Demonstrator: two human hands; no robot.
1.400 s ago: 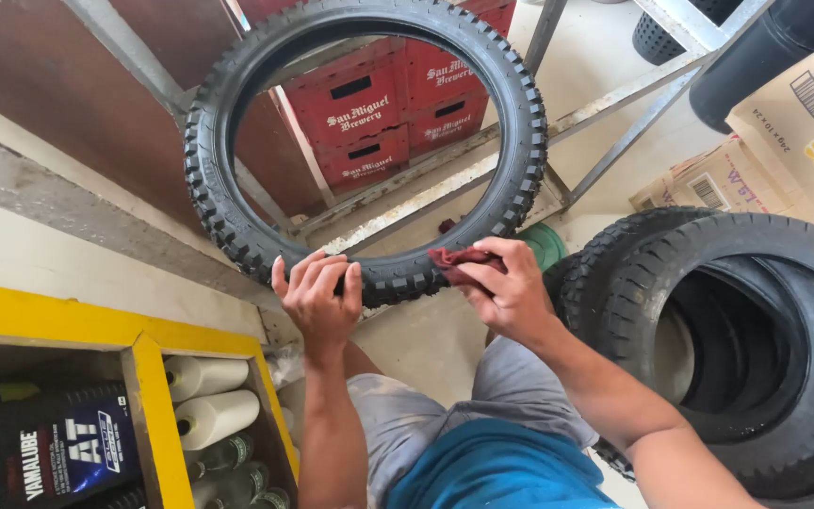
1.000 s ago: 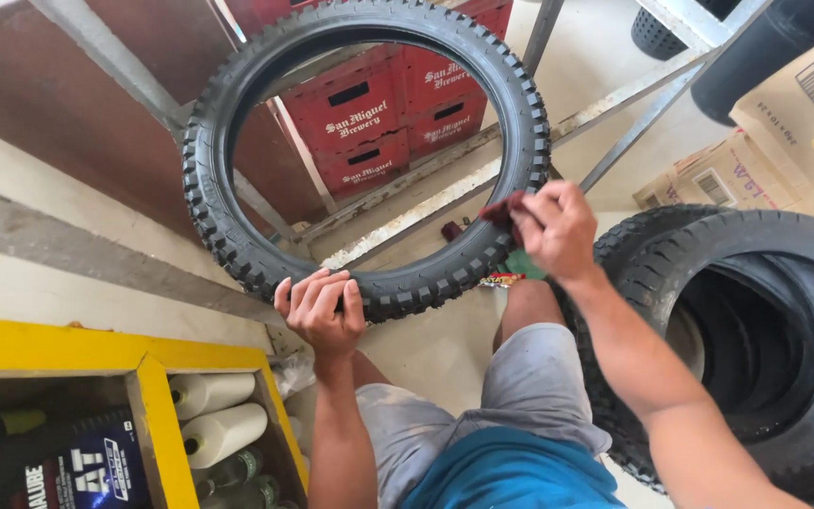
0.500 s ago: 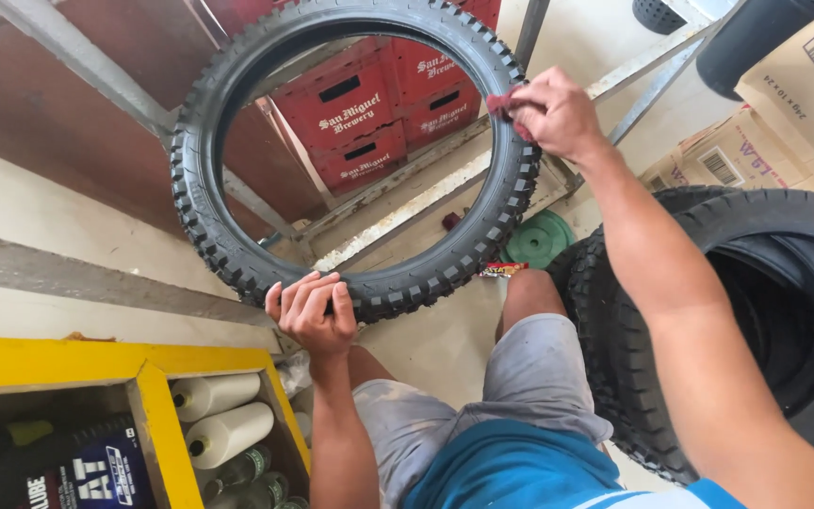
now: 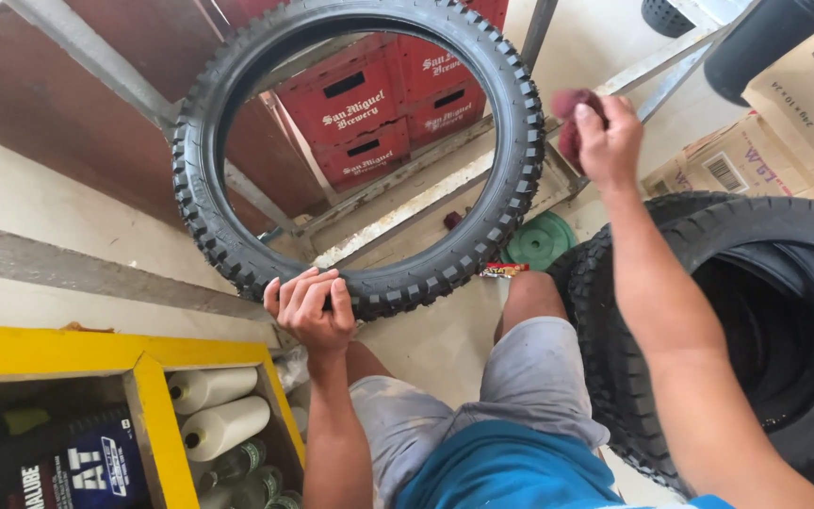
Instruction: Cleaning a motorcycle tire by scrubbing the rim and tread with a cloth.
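My left hand [image 4: 308,311] was clenched over the bottom of the knobby tyre [image 4: 360,151], fingers wrapped across the tread, holding it upright in front of my knees. My right hand [image 4: 605,137] was closed on a dark red rag [image 4: 572,118], just off the tyre's right edge; I could not tell whether the cloth touched the rubber. The tyre looked light enough for one hand, a narrow hoop of stiff black rubber that would flex at the sidewalls, and the blocky lugs gave a sure, non-slip hold at the tread. The rag was soft and bunched. To my right lay wider tyres [image 4: 756,330]; behind stood red plastic crates [image 4: 379,104], cardboard boxes [image 4: 803,104], and a yellow-framed shelf [image 4: 143,363] at my left.
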